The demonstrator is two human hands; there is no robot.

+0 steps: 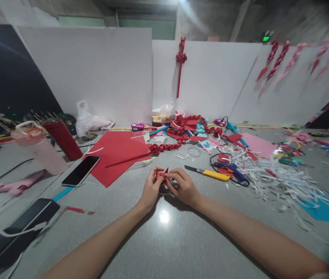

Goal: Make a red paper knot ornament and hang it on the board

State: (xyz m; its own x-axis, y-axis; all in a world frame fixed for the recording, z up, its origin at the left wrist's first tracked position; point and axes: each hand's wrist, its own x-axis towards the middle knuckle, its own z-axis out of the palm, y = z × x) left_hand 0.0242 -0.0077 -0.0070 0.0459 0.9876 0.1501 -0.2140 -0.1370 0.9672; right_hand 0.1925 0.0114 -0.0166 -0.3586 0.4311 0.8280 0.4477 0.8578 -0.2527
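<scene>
The fingers of both hands, the left hand [151,188] and the right hand [184,186], are pinched around a small folded red paper piece [160,176], its points poking up between the fingertips. I can make out a ring-like object [165,190] just under them, mostly hidden by the hands.

Just right of the fingers lies a yellow craft knife [217,175], its dark blade pointing their way, with a blue glue gun [236,173] past its handle. Farther right spreads a tangle of white paper strips [259,178].

Straight beyond the fingertips, a red paper chain [168,147] runs across the table [164,248] towards a heap of red folded work. To their left and a little farther off is a large red sheet [106,149], a phone [81,170] by its edge; well left of that, a red tumbler [62,138] leans beside a pale bottle [44,153]. Farthest out, facing the fingers, a red paper hanging [181,58] is up on a white board [217,77].
</scene>
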